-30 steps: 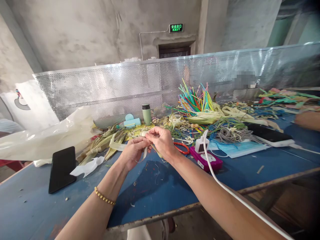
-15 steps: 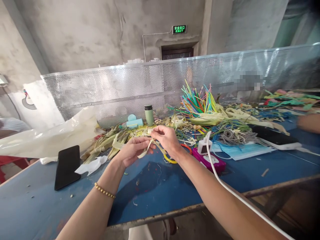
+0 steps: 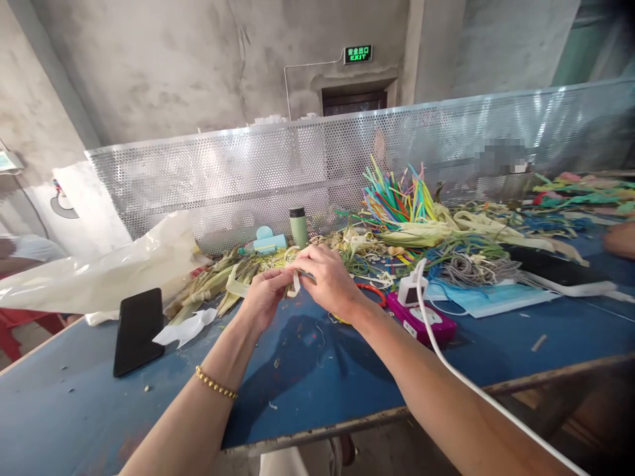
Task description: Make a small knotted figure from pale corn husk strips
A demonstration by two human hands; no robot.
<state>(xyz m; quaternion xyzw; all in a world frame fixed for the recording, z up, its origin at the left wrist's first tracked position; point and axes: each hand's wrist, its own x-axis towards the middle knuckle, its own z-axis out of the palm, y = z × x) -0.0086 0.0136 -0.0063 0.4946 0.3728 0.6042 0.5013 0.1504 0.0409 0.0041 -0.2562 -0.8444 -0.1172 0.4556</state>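
Over the blue table (image 3: 74, 410), 2 bare hands meet near the middle. The left hand (image 3: 268, 294) pinches a thin pale strip (image 3: 296, 283) between its thumb and fingers. The right hand (image 3: 328, 277) is just beside it, and its thumb and fingers pinch the strip too. The strip is up off the table, and 1 bit hangs down between the hands. Fingers hide the rest. Gold beads (image 3: 215, 382) go around the left wrist.

Left of the hands lie dry husks (image 3: 208, 284), a white scrap (image 3: 186, 327) and a black phone (image 3: 139, 332). Behind the hands, a green bottle (image 3: 298, 228) stands upright near a light blue case (image 3: 270, 244). To the right sits a purple power box (image 3: 426, 320) with a white plug (image 3: 411, 289) in it. Farther back is a bunch of bright sticks (image 3: 397, 198). Part of another person (image 3: 620, 239) shows at the right edge.
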